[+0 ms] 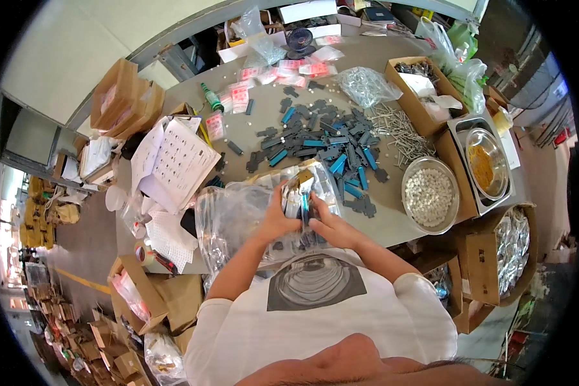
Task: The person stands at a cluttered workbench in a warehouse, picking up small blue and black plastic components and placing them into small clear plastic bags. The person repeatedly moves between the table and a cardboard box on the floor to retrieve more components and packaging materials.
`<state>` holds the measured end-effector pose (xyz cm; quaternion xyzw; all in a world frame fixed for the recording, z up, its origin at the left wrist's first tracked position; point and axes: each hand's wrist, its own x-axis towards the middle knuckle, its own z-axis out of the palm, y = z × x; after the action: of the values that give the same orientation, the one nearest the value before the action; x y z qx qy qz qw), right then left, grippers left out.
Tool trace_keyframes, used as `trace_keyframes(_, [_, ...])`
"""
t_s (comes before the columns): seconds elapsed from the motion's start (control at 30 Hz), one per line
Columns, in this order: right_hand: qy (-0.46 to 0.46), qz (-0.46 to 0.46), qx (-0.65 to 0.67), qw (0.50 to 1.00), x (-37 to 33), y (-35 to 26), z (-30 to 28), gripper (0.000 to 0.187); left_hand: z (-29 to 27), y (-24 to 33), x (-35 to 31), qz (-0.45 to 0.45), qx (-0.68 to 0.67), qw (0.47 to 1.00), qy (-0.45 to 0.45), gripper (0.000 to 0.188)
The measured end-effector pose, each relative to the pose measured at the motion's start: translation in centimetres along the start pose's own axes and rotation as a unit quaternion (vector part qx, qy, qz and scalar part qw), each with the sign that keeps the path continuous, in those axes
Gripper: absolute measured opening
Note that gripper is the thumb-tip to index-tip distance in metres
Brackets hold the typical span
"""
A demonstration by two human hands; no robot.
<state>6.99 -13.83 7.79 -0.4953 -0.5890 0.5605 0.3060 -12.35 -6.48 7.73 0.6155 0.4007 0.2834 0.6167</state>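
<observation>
Close in front of my chest, my left hand and my right hand are closed round the sides of a bundle of small packed pieces. Gold and silvery faces show on top of it, with a bright blue strip on the right side. What exactly the pieces are, I cannot make out. Beneath the hands lies a large clear plastic bag with more pieces in it. Just beyond is a loose pile of dark grey and blue flat parts.
To the right are a bowl of white pellets, a heap of screws and a steel bowl with yellow bits. Papers lie left. Pink-printed packets and a small black fan stand farther back. Cardboard boxes flank the table.
</observation>
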Motion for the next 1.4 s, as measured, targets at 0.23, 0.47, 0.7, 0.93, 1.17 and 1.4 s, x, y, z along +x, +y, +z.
trace_keyframes(0.23, [0.227, -0.090, -0.267, 0.932, 2.6, 1.6, 2.3, 0.039, 1.1, 0.1, -0.9, -0.145, 0.449, 0.882, -0.007, 0.090])
trace_keyframes(0.47, [0.235, -0.127, -0.431, 0.862, 5.0, 4.4, 1.8, 0.011, 6.7, 0.0, -2.4, -0.026, 0.602, 0.793, 0.089, 0.103])
trace_keyframes(0.7, [0.341, -0.104, -0.390, 0.849, 7.5, 6.6, -1.6, 0.003, 4.6, -2.1, -1.0, -0.001, 0.575, 0.817, 0.043, 0.101])
trace_keyframes(0.93, [0.396, 0.000, -0.095, 0.913, 6.4, 9.3, -13.3, 0.019, 3.3, -1.0, -3.5, 0.102, 0.600, 0.794, -0.012, 0.092])
trace_keyframes(1.17, [0.760, 0.079, -0.282, 0.580, -10.0, 9.1, -35.2, 0.024, 3.6, -2.8, -3.3, 0.136, 0.578, 0.802, 0.071, 0.076])
trace_keyframes(1.4, [0.698, 0.194, -0.477, 0.498, -13.4, 10.0, -36.5, 0.044, 2.3, -2.3, -1.3, 0.057, 0.544, 0.836, 0.042, 0.058])
